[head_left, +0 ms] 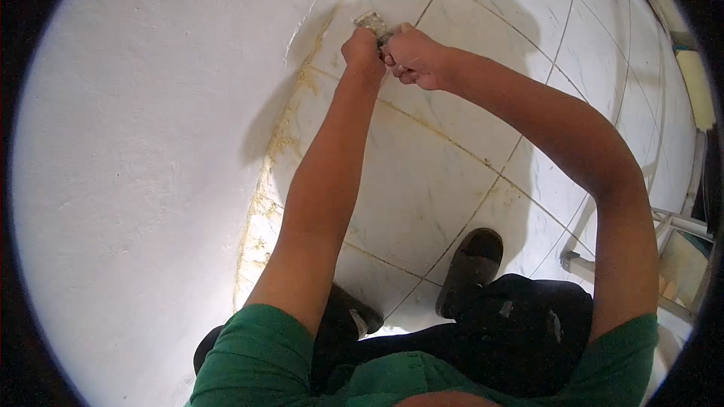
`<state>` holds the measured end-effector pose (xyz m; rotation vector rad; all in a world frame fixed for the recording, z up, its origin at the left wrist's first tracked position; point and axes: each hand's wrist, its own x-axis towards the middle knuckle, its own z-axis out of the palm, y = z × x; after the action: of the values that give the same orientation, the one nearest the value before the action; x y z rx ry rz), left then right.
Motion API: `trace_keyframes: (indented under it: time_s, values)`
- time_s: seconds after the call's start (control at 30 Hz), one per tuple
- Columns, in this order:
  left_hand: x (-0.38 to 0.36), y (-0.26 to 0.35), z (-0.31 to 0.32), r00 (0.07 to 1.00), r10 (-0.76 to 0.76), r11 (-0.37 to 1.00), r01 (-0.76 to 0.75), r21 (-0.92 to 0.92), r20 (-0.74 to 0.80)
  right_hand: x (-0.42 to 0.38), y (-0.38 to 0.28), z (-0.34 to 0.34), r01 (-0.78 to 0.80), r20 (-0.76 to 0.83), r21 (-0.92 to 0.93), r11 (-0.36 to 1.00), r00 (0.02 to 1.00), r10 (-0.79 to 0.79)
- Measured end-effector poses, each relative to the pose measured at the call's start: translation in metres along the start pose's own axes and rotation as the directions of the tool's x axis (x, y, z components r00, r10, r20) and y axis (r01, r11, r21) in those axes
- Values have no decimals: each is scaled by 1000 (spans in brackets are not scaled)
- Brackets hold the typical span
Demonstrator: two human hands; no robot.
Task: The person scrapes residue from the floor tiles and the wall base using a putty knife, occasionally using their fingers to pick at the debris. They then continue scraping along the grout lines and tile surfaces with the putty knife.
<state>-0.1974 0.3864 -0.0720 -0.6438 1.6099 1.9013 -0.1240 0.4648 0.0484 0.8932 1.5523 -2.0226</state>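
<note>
Both my hands are closed and close together over the tiled floor, at the top centre of the view. A small flat blade crusted with pale material, apparently a putty knife [370, 22], sticks out beyond my left hand [363, 50]. That hand is in a fist just below the blade. My right hand [413, 52] is clenched right beside it, its fingers curled at the dark part between the hands. The fingers hide most of the handle, and I cannot tell if the right hand holds a second tool.
A white wall [151, 128] fills the left side. Yellowish residue [283, 136] runs along its foot on the floor tiles [407, 173]. My sandalled foot [471, 267] stands below centre. At right is a metal-legged frame [577, 264], with a yellow object [695, 87] farther up.
</note>
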Motion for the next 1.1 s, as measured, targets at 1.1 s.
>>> trace_keyframes:
  time_s: [1.1]
  values:
    - [11,4,-17,994,-21,1000,21,3,112,0,-11,15,-53,34,61,997,998,51]
